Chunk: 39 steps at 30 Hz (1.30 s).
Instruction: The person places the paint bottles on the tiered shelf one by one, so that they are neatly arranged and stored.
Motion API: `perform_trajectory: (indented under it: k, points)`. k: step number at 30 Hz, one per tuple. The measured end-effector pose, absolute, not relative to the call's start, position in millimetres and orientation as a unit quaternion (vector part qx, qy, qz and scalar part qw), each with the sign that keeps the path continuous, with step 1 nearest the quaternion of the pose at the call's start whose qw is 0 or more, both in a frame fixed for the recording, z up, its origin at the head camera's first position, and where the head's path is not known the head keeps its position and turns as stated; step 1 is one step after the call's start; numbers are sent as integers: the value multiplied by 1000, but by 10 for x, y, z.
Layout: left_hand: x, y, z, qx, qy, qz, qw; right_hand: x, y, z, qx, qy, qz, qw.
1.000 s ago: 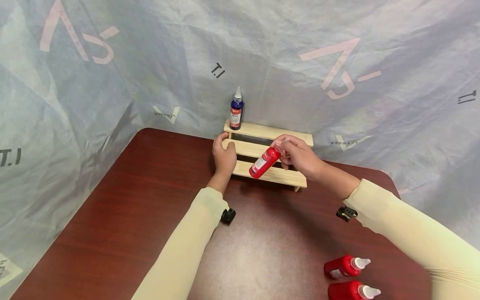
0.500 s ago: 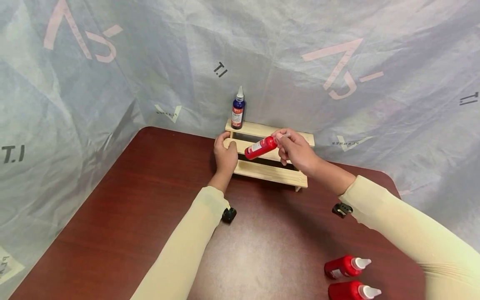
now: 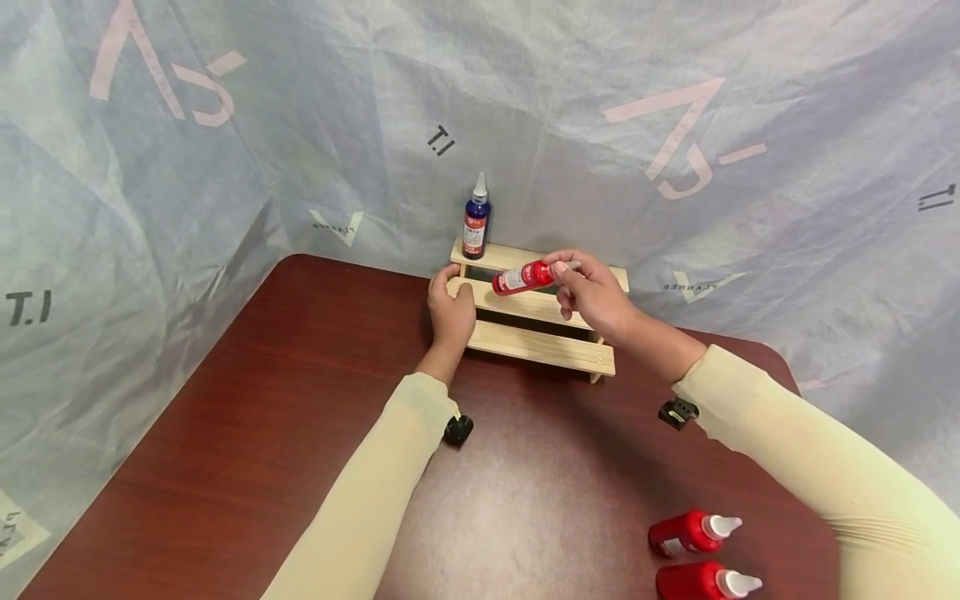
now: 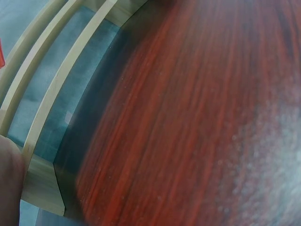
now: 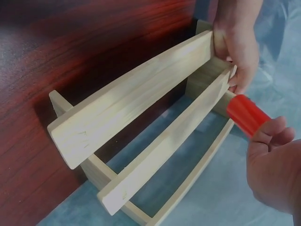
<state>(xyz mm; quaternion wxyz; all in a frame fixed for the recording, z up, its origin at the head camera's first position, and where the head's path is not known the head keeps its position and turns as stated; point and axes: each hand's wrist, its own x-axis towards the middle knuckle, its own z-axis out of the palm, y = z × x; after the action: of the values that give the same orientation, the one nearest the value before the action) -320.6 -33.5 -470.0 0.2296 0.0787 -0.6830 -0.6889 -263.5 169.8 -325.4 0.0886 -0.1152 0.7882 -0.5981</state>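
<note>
A three-step wooden rack [image 3: 543,343] stands at the back of the table. My left hand [image 3: 452,312] grips its left end, thumb on the middle step. In the head view my right hand [image 3: 596,293] pinches a red squeeze bottle [image 3: 522,277] by its nozzle end. The bottle lies nearly level, its base pointing left, in front of the upper steps. On the top step's left end a blue squeeze bottle [image 3: 475,225] with a pale nozzle stands upright. The right wrist view shows the red bottle's base [image 5: 247,114] close to the left hand [image 5: 239,44].
Two more red bottles with white nozzles, one [image 3: 686,535] behind the other [image 3: 705,581], lie at the near right of the dark red table [image 3: 300,400]. A grey fabric sheet [image 3: 360,100] hangs behind the rack.
My right hand has moved slightly up and left, turning the red bottle from a downward slant to nearly level. The left hand keeps its place on the rack.
</note>
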Motion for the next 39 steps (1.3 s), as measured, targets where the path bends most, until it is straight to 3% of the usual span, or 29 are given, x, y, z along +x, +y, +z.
perform_trajectory:
  k: [13, 24, 39]
  points:
    - [-3165, -300, -4705, 73, -679, -694, 228, -2685, 1693, -3272, -124, 823, -553, 17]
    - [-3174, -306, -4701, 71, -681, -693, 226, -2784, 1625, -3117, -187, 901, -392, -22]
    - [-3180, -348, -4703, 71, -679, -693, 232, -2904, 1322, -2797, -173, 938, -298, 46]
